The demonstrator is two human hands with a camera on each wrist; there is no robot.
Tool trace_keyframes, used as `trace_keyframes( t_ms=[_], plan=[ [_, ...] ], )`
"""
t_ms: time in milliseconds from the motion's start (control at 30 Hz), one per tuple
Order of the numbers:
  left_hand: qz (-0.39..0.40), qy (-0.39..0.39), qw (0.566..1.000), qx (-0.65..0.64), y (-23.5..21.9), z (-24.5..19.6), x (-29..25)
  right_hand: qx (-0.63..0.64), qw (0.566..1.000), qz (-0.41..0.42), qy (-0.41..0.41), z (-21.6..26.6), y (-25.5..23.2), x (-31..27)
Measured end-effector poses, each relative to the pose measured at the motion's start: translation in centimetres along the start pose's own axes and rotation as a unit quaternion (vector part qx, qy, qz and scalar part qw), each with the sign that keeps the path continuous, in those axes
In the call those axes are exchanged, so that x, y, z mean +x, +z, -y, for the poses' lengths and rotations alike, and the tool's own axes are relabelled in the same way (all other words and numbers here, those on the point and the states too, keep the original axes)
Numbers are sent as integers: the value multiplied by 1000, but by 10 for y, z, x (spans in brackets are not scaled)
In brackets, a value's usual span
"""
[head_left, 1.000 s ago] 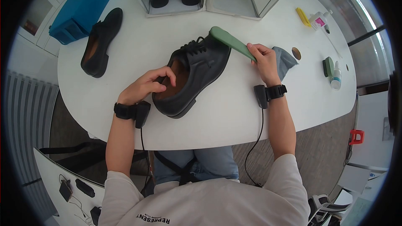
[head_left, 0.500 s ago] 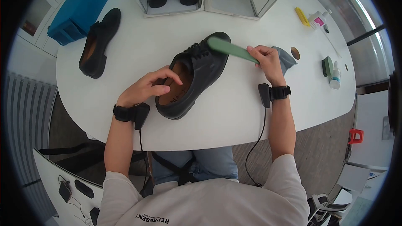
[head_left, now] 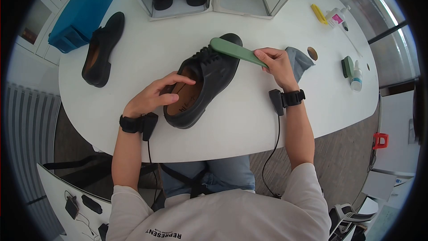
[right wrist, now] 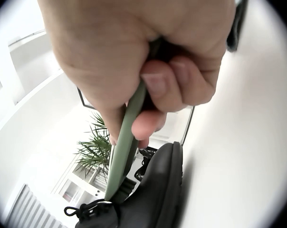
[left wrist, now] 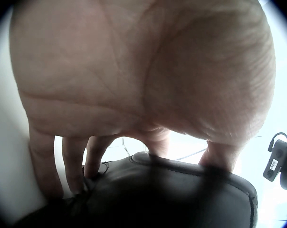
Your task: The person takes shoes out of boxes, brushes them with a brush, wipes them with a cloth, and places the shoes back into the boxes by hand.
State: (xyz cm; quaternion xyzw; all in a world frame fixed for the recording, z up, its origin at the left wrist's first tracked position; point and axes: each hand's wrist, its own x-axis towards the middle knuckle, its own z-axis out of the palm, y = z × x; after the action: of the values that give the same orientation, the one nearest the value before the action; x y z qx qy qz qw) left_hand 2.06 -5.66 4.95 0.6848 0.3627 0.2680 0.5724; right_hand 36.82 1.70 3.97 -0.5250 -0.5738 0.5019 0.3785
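Observation:
A black lace-up leather shoe (head_left: pixel 219 72) stands before me, toe pointing away and to the right, its brown insole showing. My left hand (head_left: pixel 154 94) holds it by the left side of its opening. Thumb and index finger reach over the opening, while the other fingers lie along the outer side in the left wrist view. My right hand (head_left: pixel 277 66) grips a shoe brush with a green back (head_left: pixel 235 51). Its dark bristles (right wrist: pixel 124 189) are down at the shoe's upper, just forward of the laces (right wrist: pixel 86 209), in the right wrist view.
The matching shoe (head_left: pixel 103 53) lies at the left near a blue case (head_left: pixel 82 15). At the back, a white box (head_left: pixel 178 17) contains black shoes. A grey cloth (head_left: pixel 299 62) is beside my right hand; another green brush (head_left: pixel 347 67) and bottles (head_left: pixel 356 79) stand at the right.
The brush has moved back from the toe tip toward the laces. The shoe has turned so that more of its insole shows; my left hand has stayed at its opening.

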Motion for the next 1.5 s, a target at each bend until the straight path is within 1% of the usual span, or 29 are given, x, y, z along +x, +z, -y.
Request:
trace_keyframes(
  t_ms=[33,100,133,200,333,400,433,500,633,700,733,800,833,900,933,1000,1033,1100,1133,1200,1233,1300,1333,1400,1500],
  plan=[
    [-1,1,1000,1,1,-1,-1,0,1000,0,-2,1,0,-1],
    [-16,-6,1000,-13,3,-4,-1,75,997,4,14,4,-2,0],
    [-16,-4,1000,-12,2,-3,0,74,997,3,12,5,-6,1],
    [-4,8,1000,-25,2,2,0,94,992,84,-26,0,-14,1],
    [-20,0,999,-33,3,5,0,114,990,84,-30,-2,-11,1],
    [-19,-11,999,-36,3,4,-1,87,994,-45,-40,-1,-8,3],
    [-21,-9,999,-36,2,2,-2,86,994,-43,-42,-2,-9,4],
    [2,-52,998,-21,-1,-2,-3,105,991,-74,-46,-7,-15,9],
    [-15,-31,999,-35,0,-3,-1,113,991,-61,-38,-6,-17,8],
    [-7,-88,995,-52,-2,-7,-2,119,984,-123,-48,-6,-10,9],
    [-5,-91,994,-53,-2,-3,-2,120,984,-125,-45,-9,-13,9],
    [-30,-19,998,-53,-3,6,-1,109,992,-45,-38,-12,-21,9],
    [-31,-18,998,-53,-3,4,-1,108,992,-45,-39,-13,-20,10],
    [-57,-40,991,-116,-2,-2,-1,146,985,-78,-39,-15,-13,12],
    [-57,-40,991,-115,-3,-1,-1,147,985,-78,-40,-17,-12,13],
    [-71,-51,981,-175,-8,2,-3,176,978,-104,-30,-19,-11,15],
    [-71,-48,981,-173,-13,3,-5,176,978,-105,-33,-17,-12,16],
    [-74,-132,967,-203,-23,8,-8,209,976,-56,-15,-17,-16,14],
    [-73,-134,967,-204,-21,9,-7,210,976,-56,-12,-18,-17,12],
    [-114,-95,950,-276,-18,11,-5,209,977,26,-31,-19,-18,10],
    [-115,-95,950,-275,-18,11,-5,211,977,27,-31,-18,-17,10],
    [-134,-105,944,-282,-19,12,-4,185,980,75,-20,-17,-14,6],
    [-133,-103,944,-282,-18,13,-4,184,980,75,-22,-16,-15,5],
    [-136,-98,945,-280,-18,14,-4,163,979,116,-25,-16,-15,4],
    [-151,-105,944,-273,-19,17,-3,138,981,131,-24,-16,-16,3]
  ],
)
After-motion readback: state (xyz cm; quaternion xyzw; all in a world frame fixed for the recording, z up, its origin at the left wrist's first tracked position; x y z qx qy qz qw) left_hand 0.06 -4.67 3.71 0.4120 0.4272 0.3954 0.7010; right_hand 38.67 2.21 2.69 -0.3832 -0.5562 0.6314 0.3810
